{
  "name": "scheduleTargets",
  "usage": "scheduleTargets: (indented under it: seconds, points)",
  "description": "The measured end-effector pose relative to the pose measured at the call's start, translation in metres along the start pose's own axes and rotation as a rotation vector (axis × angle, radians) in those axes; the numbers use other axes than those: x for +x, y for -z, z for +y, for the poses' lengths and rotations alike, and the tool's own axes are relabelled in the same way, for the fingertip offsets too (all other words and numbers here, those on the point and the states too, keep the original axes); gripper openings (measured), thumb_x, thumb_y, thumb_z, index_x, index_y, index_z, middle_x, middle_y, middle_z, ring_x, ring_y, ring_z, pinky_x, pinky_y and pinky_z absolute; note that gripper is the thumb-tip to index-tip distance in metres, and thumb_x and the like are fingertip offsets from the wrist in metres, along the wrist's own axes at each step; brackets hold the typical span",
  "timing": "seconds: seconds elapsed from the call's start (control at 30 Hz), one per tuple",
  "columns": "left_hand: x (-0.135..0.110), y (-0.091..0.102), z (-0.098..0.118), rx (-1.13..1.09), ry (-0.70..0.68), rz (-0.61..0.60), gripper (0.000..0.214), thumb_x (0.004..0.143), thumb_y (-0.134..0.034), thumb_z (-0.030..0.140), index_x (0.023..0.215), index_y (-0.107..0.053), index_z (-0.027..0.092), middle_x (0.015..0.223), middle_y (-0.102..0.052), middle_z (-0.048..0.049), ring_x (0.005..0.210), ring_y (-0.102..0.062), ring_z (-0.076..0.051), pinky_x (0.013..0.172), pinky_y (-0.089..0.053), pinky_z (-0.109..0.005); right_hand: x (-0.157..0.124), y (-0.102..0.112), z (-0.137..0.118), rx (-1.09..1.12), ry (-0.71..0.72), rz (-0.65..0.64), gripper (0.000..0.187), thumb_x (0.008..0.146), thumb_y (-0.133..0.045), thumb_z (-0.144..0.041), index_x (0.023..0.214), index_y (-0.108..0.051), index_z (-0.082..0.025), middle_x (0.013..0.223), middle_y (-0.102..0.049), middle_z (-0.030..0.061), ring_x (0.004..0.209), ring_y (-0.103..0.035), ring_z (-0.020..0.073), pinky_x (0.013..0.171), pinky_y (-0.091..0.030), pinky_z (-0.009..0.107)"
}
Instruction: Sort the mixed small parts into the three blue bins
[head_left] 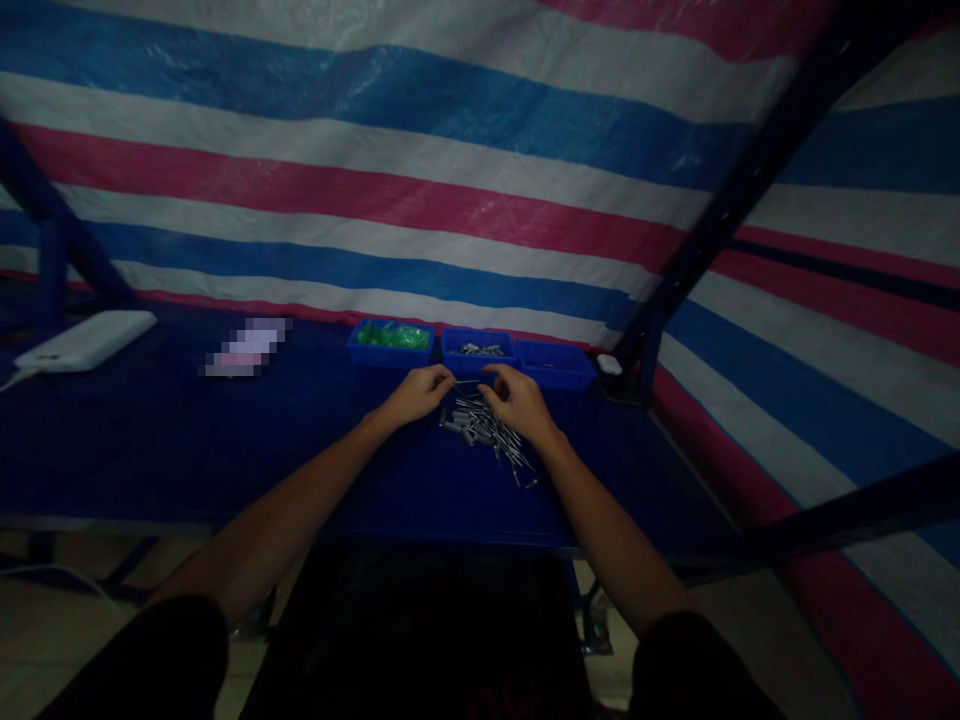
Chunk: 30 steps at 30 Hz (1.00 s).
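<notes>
My left hand [417,394] pinches one end of a thin metal pin [466,381] between thumb and fingertips. The pin points right, toward my right hand [520,404]. That hand's thumb and index finger are curled but apart, and I see nothing held between them. Below and between both hands lies a loose pile of long thin metal pins [508,440] on the blue tabletop [420,490]. Short grey metal cylinders [459,422] lie at the pile's left side. The poor light hides fine detail at the fingertips.
Behind my hands stand a blue bin of green pieces [391,337], a blue bin of small metal parts [480,350] and a third blue bin [555,365]. A white case [609,364] sits right. A white device [86,340] with a cable lies far left. Striped sheeting [375,180] hangs behind.
</notes>
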<state>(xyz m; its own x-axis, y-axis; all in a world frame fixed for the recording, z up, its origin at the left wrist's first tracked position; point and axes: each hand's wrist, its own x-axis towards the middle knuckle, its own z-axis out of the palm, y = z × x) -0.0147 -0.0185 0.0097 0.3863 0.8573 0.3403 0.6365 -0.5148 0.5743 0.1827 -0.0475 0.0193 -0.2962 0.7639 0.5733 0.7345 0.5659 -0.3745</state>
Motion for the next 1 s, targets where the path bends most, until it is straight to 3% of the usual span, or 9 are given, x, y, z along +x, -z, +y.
scheduleTargets:
  seconds: [0.2,0.37,0.43,0.53,0.63,0.77,0.9,1.0]
  points:
    - [-0.005,0.004,0.015,-0.031,-0.048,-0.009,0.033,0.086,-0.033,0.035,0.074,-0.057,0.015,0.064,-0.057,0.0008,0.06,-0.052,-0.012,0.057,-0.039,-0.022,-0.001,0.003,-0.013,-0.053,0.093,0.009,0.013,0.082,-0.048,-0.025,0.081,-0.059,-0.018,0.068,-0.056,0.0009,0.063,-0.051,0.0128,0.061,-0.037,0.023]
    - [-0.005,0.004,0.005,0.028,-0.052,-0.055,0.03,0.089,-0.032,0.032,0.095,-0.057,0.017,0.076,-0.061,-0.0012,0.068,-0.057,-0.014,0.063,-0.042,-0.024,0.003,0.015,-0.01,-0.094,0.069,0.095,0.021,0.085,-0.042,-0.027,0.076,-0.057,-0.017,0.068,-0.057,0.0023,0.064,-0.052,0.013,0.063,-0.036,0.023]
    - [-0.003,0.003,-0.003,0.14,-0.056,-0.061,0.027,0.086,-0.038,0.028,0.107,-0.055,0.021,0.091,-0.062,-0.0034,0.08,-0.058,-0.016,0.072,-0.043,-0.026,0.006,0.023,0.003,-0.152,-0.045,0.206,0.023,0.086,-0.04,-0.029,0.077,-0.057,-0.016,0.067,-0.057,0.0033,0.062,-0.051,0.014,0.063,-0.035,0.024]
    - [0.001,0.001,-0.011,0.32,-0.009,-0.117,0.031,0.083,-0.044,0.028,0.113,-0.053,0.027,0.101,-0.057,-0.0049,0.086,-0.058,-0.019,0.074,-0.043,-0.029,0.01,0.035,0.029,-0.287,-0.354,0.363,0.024,0.084,-0.043,-0.032,0.091,-0.058,-0.015,0.066,-0.057,0.0035,0.061,-0.051,0.0153,0.059,-0.032,0.025]
    - [0.004,0.0,-0.012,0.422,0.028,-0.167,0.026,0.083,-0.045,0.03,0.106,-0.056,0.029,0.1,-0.054,-0.0042,0.085,-0.058,-0.02,0.071,-0.044,-0.029,0.007,0.04,0.046,-0.324,-0.488,0.361,0.029,0.082,-0.047,-0.032,0.103,-0.056,-0.014,0.065,-0.059,0.0041,0.06,-0.051,0.0159,0.056,-0.029,0.026]
    - [0.003,-0.003,-0.012,0.432,0.041,-0.181,0.016,0.083,-0.043,0.026,0.091,-0.056,0.023,0.094,-0.052,-0.004,0.083,-0.057,-0.019,0.071,-0.043,-0.029,0.0,0.029,0.035,-0.272,-0.402,0.273,0.022,0.082,-0.049,-0.032,0.095,-0.06,-0.017,0.061,-0.058,0.0007,0.058,-0.052,0.0135,0.056,-0.031,0.024]
    - [-0.002,-0.005,-0.014,0.352,0.028,-0.122,0.019,0.087,-0.034,0.024,0.088,-0.052,0.019,0.092,-0.051,-0.0057,0.082,-0.056,-0.018,0.074,-0.043,-0.03,-0.003,0.008,0.005,-0.145,-0.165,0.045,0.02,0.083,-0.048,-0.031,0.094,-0.06,-0.019,0.063,-0.057,-0.0015,0.057,-0.052,0.012,0.057,-0.034,0.022]
    - [-0.003,-0.005,-0.01,0.268,0.002,-0.053,0.024,0.089,-0.031,0.028,0.085,-0.052,0.017,0.087,-0.052,-0.0055,0.083,-0.055,-0.017,0.076,-0.042,-0.029,-0.005,-0.002,-0.012,-0.102,-0.022,-0.048,0.021,0.082,-0.05,-0.029,0.099,-0.058,-0.02,0.068,-0.058,-0.0007,0.061,-0.053,0.0126,0.06,-0.036,0.022]
